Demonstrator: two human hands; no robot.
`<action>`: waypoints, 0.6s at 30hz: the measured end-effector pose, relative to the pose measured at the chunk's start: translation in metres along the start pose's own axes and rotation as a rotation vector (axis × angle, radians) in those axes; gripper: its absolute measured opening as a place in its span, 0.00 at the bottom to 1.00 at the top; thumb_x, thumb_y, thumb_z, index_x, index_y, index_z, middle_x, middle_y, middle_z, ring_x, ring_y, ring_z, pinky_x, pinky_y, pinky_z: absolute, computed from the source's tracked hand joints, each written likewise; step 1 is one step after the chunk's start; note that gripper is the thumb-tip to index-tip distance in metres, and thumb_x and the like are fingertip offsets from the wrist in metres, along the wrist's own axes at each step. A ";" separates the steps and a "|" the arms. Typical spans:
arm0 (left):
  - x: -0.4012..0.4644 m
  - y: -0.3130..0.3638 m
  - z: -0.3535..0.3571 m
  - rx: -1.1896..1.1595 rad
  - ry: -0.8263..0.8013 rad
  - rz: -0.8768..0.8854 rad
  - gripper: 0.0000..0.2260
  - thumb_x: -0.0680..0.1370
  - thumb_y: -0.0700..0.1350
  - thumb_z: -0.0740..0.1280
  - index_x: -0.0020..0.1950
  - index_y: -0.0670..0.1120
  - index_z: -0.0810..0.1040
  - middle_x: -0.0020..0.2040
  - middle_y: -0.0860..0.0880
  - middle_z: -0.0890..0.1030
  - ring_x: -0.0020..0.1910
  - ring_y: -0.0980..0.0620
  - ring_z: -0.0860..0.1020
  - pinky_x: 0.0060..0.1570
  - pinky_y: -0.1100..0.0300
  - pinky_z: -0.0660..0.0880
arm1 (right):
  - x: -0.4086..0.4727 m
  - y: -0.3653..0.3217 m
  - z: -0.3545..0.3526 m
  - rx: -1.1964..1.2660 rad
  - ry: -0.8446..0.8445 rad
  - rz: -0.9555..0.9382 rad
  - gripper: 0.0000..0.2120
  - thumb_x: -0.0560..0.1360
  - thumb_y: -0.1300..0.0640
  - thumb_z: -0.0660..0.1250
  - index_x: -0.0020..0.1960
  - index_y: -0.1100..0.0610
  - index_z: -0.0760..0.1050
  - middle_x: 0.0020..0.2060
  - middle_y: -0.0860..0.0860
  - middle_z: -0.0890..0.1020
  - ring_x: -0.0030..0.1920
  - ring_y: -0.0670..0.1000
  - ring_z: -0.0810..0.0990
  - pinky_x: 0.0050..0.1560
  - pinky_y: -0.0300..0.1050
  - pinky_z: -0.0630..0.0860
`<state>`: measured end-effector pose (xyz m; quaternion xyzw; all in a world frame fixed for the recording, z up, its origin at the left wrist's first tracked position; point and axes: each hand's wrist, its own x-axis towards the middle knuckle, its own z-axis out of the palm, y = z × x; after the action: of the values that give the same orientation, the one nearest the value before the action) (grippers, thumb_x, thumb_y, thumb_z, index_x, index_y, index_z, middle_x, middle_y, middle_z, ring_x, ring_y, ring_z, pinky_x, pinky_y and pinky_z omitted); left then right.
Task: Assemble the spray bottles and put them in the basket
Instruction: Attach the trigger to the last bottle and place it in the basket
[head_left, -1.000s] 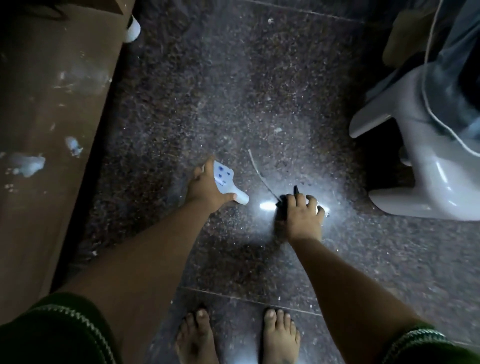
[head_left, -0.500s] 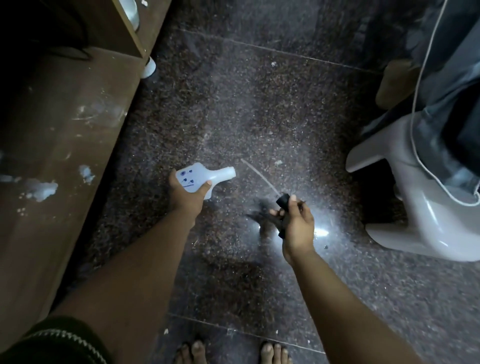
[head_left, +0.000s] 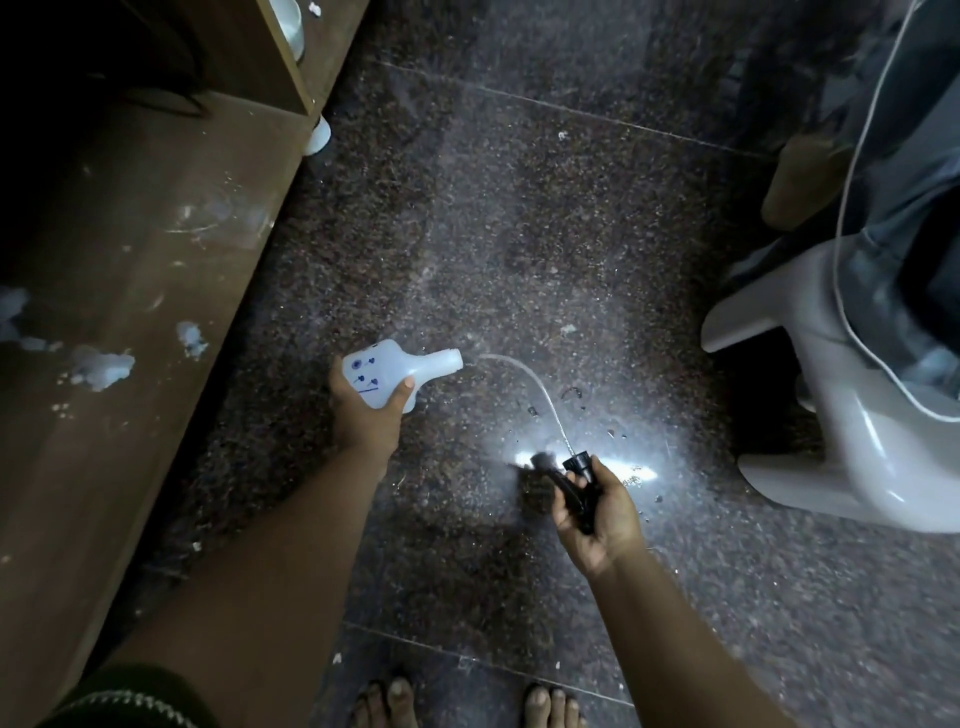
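A white bottle (head_left: 387, 376) is gripped on its side in the left hand (head_left: 366, 415), fingers curled round its body, its open neck pointed right. A black sprayer (head_left: 574, 480) is gripped in the curled fingers of the right hand (head_left: 595, 512), and its clear tube (head_left: 540, 389) is arched up and left, the tip just beside the neck but not yet inside. The assembly is judged barely begun: the tube is still to be fed in, the head screwed on, and the bottle put in a basket, none of which is seen here. A brown bench (head_left: 130, 312) is stood at the left and a white stool (head_left: 857, 441) at the right, both well apart from the hands; nothing is seen in the way.
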<state>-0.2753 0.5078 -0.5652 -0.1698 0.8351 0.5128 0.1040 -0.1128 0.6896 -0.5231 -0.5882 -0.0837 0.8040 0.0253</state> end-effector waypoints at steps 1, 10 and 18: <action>0.000 -0.001 -0.001 0.001 0.002 -0.008 0.41 0.69 0.44 0.77 0.75 0.44 0.56 0.71 0.42 0.67 0.68 0.48 0.68 0.60 0.63 0.65 | 0.001 0.000 -0.002 0.004 0.005 0.010 0.13 0.79 0.53 0.61 0.40 0.59 0.73 0.22 0.50 0.78 0.22 0.46 0.79 0.23 0.38 0.79; -0.006 -0.012 -0.011 0.050 -0.073 0.011 0.42 0.68 0.44 0.78 0.75 0.42 0.58 0.72 0.42 0.68 0.69 0.46 0.69 0.68 0.54 0.67 | 0.005 0.002 0.004 -0.199 0.090 0.011 0.11 0.78 0.52 0.64 0.42 0.58 0.75 0.30 0.51 0.78 0.28 0.47 0.80 0.24 0.37 0.78; -0.018 -0.018 -0.013 0.088 -0.271 0.146 0.36 0.69 0.42 0.77 0.72 0.44 0.63 0.66 0.45 0.73 0.62 0.52 0.72 0.59 0.58 0.70 | 0.003 0.008 0.045 -0.638 0.021 -0.221 0.11 0.75 0.49 0.68 0.46 0.58 0.76 0.31 0.50 0.77 0.32 0.47 0.79 0.31 0.40 0.77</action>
<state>-0.2516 0.4919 -0.5682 -0.0333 0.8451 0.5001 0.1858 -0.1555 0.6779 -0.5137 -0.5620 -0.3942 0.7236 -0.0721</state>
